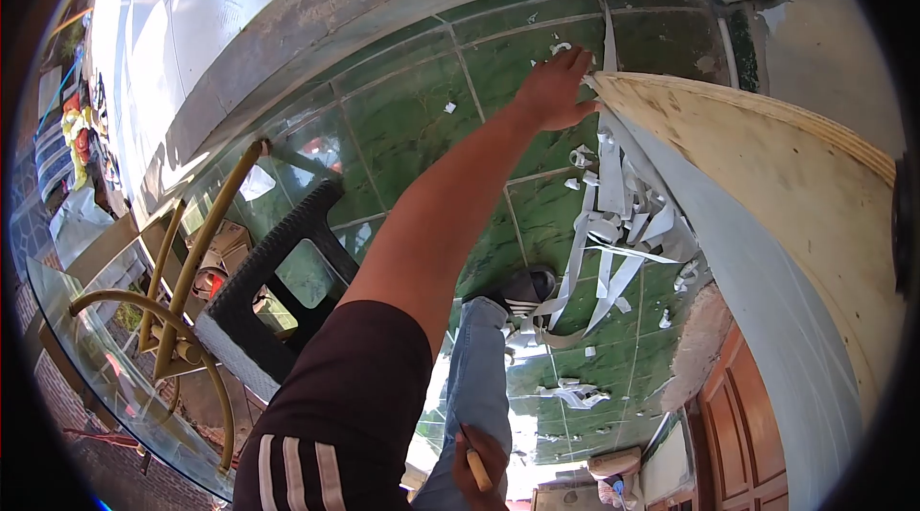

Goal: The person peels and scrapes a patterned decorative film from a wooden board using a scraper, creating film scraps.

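My left hand (556, 89) reaches out to the narrow far end of a plywood board (757, 132), thumb and fingers on either side of its tip. The board stands on edge, with a pale grey-white sheet facing (757, 262) on its side. Low in the view, close to my jeans, my right hand (482, 465) is closed round a tool with a light wooden handle (477, 471); its working end is mostly hidden. White cut strips (613, 271) lie in a heap beside the board.
Green tiles (402, 147) cover the floor, scattered with white scraps (575, 393). To the left are a black plastic stool (273, 295) and a glass tabletop (105, 358) with gold-coloured tube legs (206, 252). A raised concrete edge (287, 27) curves behind; a brown wooden door (743, 415) stands at lower right.
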